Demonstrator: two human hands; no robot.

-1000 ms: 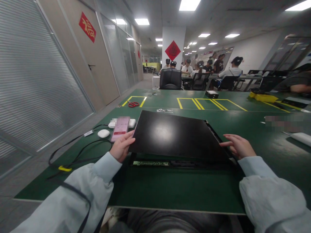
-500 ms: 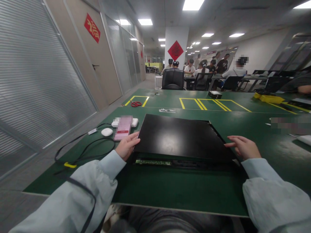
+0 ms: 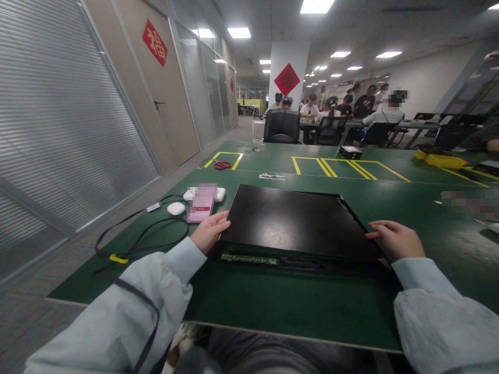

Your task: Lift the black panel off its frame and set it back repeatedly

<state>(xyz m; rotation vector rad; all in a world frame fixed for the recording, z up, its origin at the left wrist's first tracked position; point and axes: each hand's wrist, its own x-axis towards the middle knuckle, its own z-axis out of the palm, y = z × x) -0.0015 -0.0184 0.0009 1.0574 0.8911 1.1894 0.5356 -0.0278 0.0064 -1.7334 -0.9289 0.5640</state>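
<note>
A flat black screen panel lies tilted over the green table in front of me. My left hand grips its left edge, thumb on top and the other fingers partly hidden below. At the right edge, my right hand has its fingertips closed on the rim, with the lower fingers curled. Along the panel's near edge runs a strip of green circuit board, beside a dark strip. A thin dark border shows at the panel's right side. What lies under the panel is hidden.
Left of the panel lie a pink phone, a white rounded case and a black strap. Further back are red-handled scissors, small white pieces, a black box and a yellow item. People sit beyond.
My view has turned slightly left, so everything sits a little further right. The right hand's fingertips are drawn closer together at the panel's edge. The left hand keeps its hold.
</note>
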